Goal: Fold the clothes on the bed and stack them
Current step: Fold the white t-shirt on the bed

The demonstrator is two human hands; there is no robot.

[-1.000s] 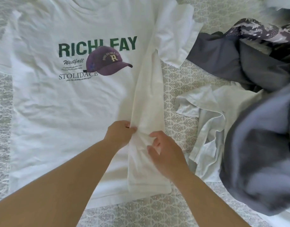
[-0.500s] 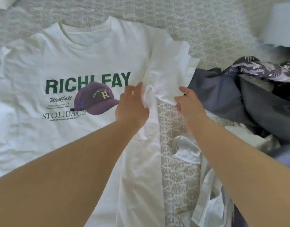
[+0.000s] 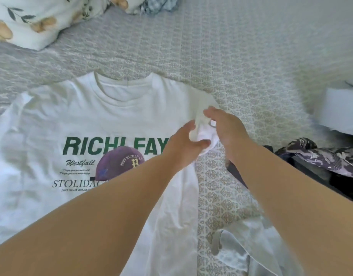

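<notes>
A white T-shirt (image 3: 103, 120) with green lettering and a purple cap print lies face up on the patterned bedspread (image 3: 221, 66). Its right side is folded inward along the body. My left hand (image 3: 184, 145) and my right hand (image 3: 226, 129) are both at the shirt's right sleeve (image 3: 201, 134), which is bunched between them. The left thumb and fingers curl round the sleeve cloth from the left. The right hand grips the same bunch from the right, with its fingers curled over it.
A pile of unfolded clothes lies to the right: a dark garment with a camouflage piece (image 3: 319, 154) and a white garment (image 3: 251, 246) near the bottom. Floral pillows (image 3: 32, 18) sit at the far left. A white object (image 3: 341, 108) is at the right edge.
Both hands moved from the shirt's lower folded edge up to its right sleeve. The sleeve, spread flat before, is now gathered between them. The view tilted up toward the pillows.
</notes>
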